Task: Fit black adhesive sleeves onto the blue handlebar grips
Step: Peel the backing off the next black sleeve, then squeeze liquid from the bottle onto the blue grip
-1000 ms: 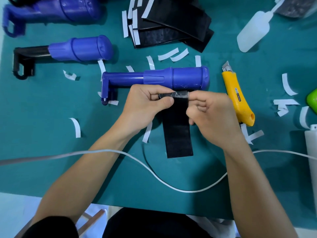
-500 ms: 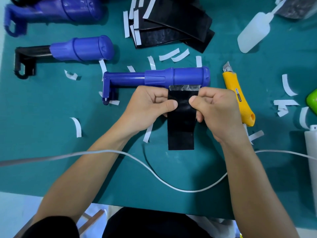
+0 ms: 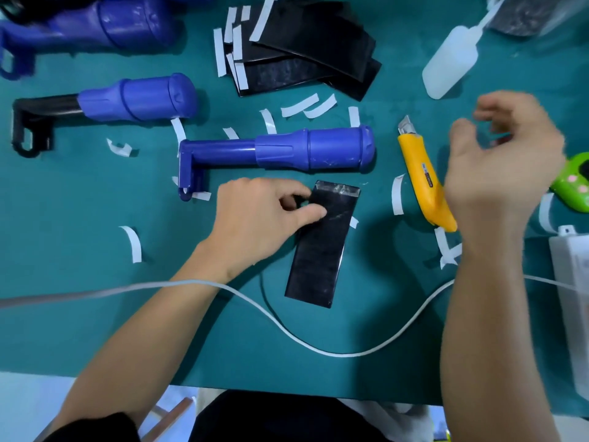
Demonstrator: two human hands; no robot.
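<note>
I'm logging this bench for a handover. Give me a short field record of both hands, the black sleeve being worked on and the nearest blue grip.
left hand: pinches the left edge of the black sleeve, thumb on top
right hand: above the mat beside the yellow knife, blurred; any hold cannot be told
black sleeve: flat on the green mat, shiny band at its far end
blue grip: just beyond the sleeve, bare, not touching it
spare sleeves: stacked farther back
</note>
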